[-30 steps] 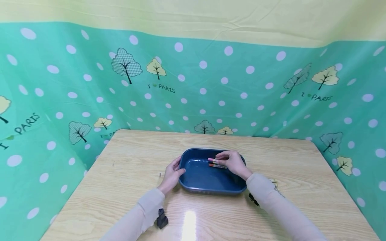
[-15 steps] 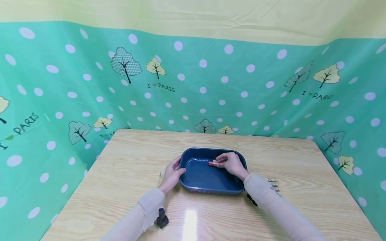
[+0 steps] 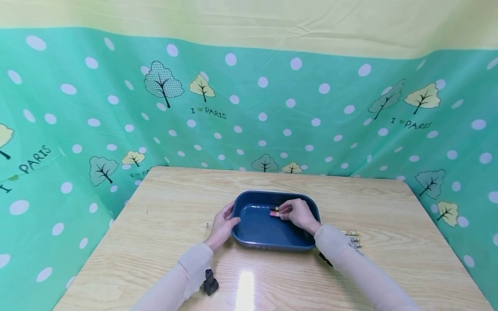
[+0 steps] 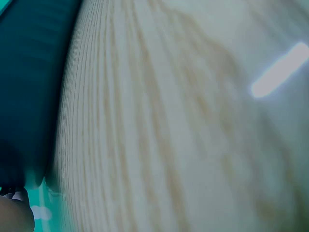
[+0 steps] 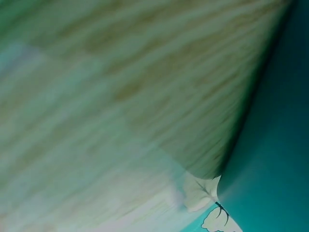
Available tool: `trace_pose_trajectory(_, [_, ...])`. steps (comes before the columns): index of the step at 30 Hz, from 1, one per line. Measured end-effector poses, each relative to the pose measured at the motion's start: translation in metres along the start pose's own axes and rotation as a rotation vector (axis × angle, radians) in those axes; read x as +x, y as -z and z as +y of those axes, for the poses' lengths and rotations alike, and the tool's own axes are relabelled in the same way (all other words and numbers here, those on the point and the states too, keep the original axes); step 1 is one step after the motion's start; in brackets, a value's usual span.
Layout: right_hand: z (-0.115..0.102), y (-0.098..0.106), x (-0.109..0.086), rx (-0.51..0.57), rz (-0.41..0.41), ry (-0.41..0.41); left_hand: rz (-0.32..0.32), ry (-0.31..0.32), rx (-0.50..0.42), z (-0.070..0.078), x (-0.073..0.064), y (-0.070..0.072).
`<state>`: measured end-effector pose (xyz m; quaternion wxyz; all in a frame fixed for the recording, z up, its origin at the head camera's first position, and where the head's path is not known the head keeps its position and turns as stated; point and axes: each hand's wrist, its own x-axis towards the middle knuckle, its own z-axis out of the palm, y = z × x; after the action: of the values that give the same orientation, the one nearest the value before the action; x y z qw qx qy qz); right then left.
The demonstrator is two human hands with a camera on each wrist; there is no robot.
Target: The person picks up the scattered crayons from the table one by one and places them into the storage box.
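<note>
A dark blue plastic tray (image 3: 268, 246) with rounded corners sits on the table. At its left end my left hand (image 3: 221, 226) grips the rim, thumb over the edge and fingers along the outside. Inside the tray, my right hand (image 3: 297, 214) pinches a pink crayon (image 3: 274, 214) between thumb and fingers, low over the tray's floor. Just behind it shows the end of a dark crayon (image 3: 276, 209), mostly covered by the fingers. In the left wrist view the tray's outer wall (image 4: 34, 87) and part of the left hand appear. The right wrist view shows the tray's wall (image 5: 275, 135) but no fingers.
Several patterned crayons (image 3: 354, 239) lie on the table right of the tray, partly behind the right sleeve (image 3: 342, 246). A small object (image 3: 207, 225) lies left of the left hand. A green dotted curtain (image 3: 218, 142) hangs behind the wooden table (image 3: 171, 194).
The right hand has shifted slightly within the tray, and the crayons at its fingertips have changed places, the pink one now in front. The orange crayon's end no longer shows. The left hand stays.
</note>
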<state>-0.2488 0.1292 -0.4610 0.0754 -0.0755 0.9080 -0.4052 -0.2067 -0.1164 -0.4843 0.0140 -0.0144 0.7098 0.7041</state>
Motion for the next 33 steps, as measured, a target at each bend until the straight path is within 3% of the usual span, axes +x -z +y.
trace_pose_trajectory(6, [-0.001, 0.000, -0.001, -0.007, 0.042, 0.053, 0.003, 0.005, -0.006, -0.001, 0.001, 0.000])
trace_pose_trajectory(12, [-0.002, 0.000, -0.002, 0.004, 0.053, 0.046, -0.007, 0.021, -0.019, 0.001, -0.001, 0.000])
trace_pose_trajectory(22, [-0.003, 0.002, -0.001, 0.078, 0.033, 0.033, -0.022, 0.028, -0.012, 0.025, -0.013, -0.002])
trace_pose_trajectory(33, [-0.005, 0.010, -0.006, 0.238, -0.006, 0.019, -0.004, 0.017, -0.009, 0.000, 0.000, 0.000])
